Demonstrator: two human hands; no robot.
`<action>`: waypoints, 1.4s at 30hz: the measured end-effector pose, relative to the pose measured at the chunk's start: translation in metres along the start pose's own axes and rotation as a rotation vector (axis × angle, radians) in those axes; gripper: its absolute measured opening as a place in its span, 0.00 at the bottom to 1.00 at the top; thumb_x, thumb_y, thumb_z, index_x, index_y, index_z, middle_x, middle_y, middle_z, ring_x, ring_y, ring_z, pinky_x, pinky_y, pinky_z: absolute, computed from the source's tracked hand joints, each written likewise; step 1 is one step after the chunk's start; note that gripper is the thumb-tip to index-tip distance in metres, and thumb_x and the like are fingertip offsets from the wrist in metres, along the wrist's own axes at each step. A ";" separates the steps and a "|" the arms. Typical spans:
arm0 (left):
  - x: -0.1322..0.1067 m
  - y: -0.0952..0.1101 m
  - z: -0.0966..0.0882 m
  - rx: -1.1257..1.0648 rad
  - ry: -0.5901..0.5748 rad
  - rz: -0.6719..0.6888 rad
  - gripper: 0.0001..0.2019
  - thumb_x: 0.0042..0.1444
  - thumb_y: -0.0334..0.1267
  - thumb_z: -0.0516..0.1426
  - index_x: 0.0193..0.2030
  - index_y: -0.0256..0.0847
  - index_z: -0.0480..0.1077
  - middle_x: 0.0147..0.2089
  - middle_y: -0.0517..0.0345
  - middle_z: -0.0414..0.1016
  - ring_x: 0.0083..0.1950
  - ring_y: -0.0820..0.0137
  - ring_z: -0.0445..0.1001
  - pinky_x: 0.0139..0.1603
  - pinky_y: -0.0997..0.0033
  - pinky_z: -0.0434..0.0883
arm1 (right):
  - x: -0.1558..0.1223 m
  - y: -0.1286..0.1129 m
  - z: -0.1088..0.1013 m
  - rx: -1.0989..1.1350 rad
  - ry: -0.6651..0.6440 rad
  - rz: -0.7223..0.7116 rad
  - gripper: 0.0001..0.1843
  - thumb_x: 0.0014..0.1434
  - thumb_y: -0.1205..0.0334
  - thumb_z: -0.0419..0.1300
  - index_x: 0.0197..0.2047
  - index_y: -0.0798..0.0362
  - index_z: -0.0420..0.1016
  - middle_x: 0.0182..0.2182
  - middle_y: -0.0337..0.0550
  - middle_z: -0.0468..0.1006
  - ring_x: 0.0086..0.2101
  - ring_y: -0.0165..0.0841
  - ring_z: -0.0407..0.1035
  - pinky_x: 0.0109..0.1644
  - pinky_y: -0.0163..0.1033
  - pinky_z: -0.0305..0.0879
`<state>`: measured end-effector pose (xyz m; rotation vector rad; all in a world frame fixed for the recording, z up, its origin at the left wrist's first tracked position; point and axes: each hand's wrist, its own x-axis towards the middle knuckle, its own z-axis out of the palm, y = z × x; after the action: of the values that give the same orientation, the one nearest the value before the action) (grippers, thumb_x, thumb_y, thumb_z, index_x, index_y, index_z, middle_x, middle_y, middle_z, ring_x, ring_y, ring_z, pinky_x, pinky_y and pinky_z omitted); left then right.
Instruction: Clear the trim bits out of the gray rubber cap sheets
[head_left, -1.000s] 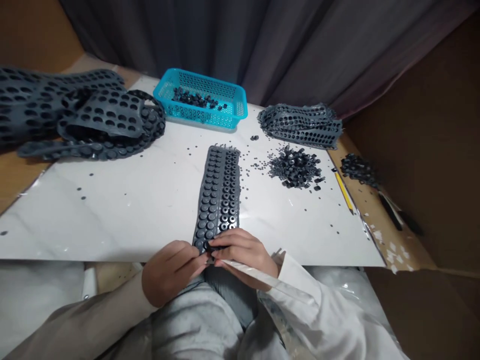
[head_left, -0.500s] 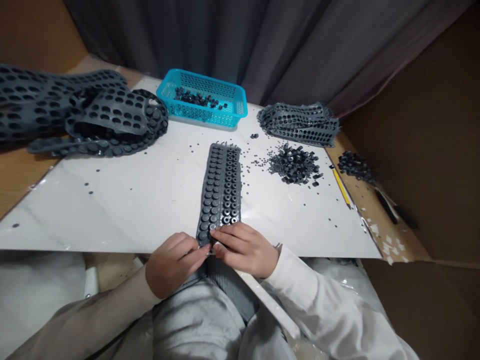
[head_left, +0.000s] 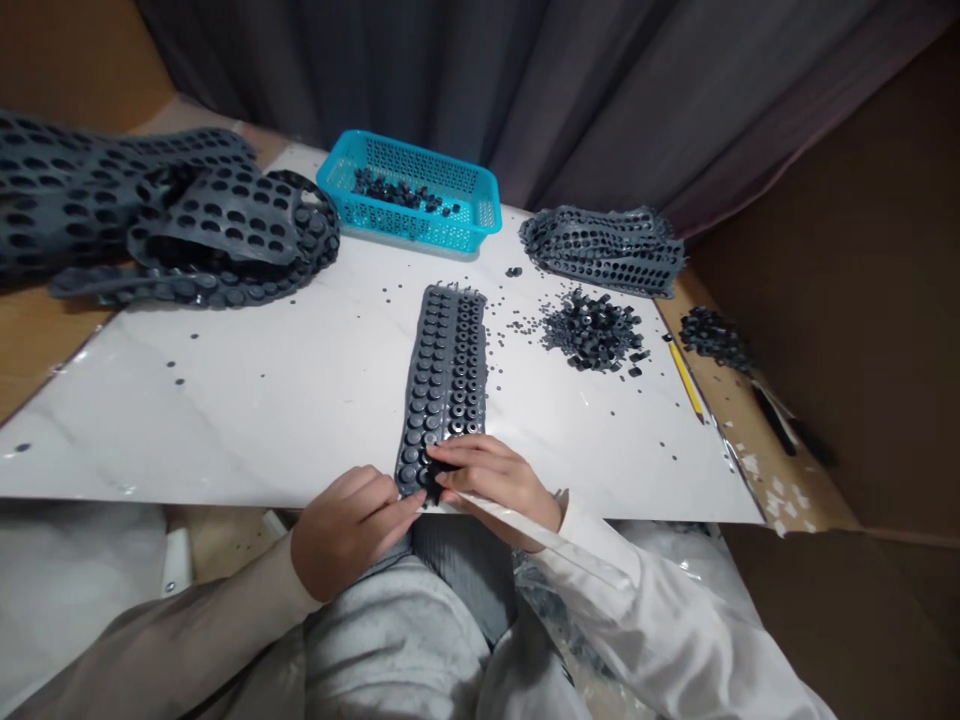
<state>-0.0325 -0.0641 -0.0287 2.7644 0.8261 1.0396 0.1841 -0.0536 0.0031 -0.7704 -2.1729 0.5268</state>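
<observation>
A long dark rubber strip (head_left: 444, 370) studded with rows of round black pieces lies lengthwise on the white board (head_left: 262, 390) and hangs over its near edge onto my lap. My left hand (head_left: 346, 530) pinches the strip's near left edge with closed fingers. My right hand (head_left: 495, 485) lies over the strip's near right side, its fingertips pressed on a round piece there. A pile of loose black pieces (head_left: 592, 332) lies to the right of the strip.
A turquoise basket (head_left: 409, 192) holding black pieces stands at the back. Emptied perforated rubber sheets (head_left: 165, 220) are heaped at the left, another stack of sheets (head_left: 604, 248) at the back right. A yellow pencil (head_left: 686, 380), a second small pile (head_left: 712, 335) and dark tools (head_left: 787, 425) lie at the right edge.
My right hand's fingertips have moved slightly up the strip's near end. The left hand has kept its pinch in the same place. The view has shifted slightly.
</observation>
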 end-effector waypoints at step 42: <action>0.001 0.003 -0.003 0.003 0.028 -0.017 0.09 0.54 0.26 0.58 0.43 0.34 0.69 0.28 0.59 0.65 0.30 0.72 0.65 0.32 0.68 0.70 | 0.022 0.010 -0.013 -0.126 -0.107 -0.009 0.03 0.59 0.66 0.58 0.36 0.56 0.73 0.41 0.52 0.80 0.45 0.35 0.71 0.47 0.40 0.73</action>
<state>-0.0322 -0.0667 -0.0244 2.7460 0.8542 1.0770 0.1858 -0.0298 0.0168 -0.8159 -2.3250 0.4381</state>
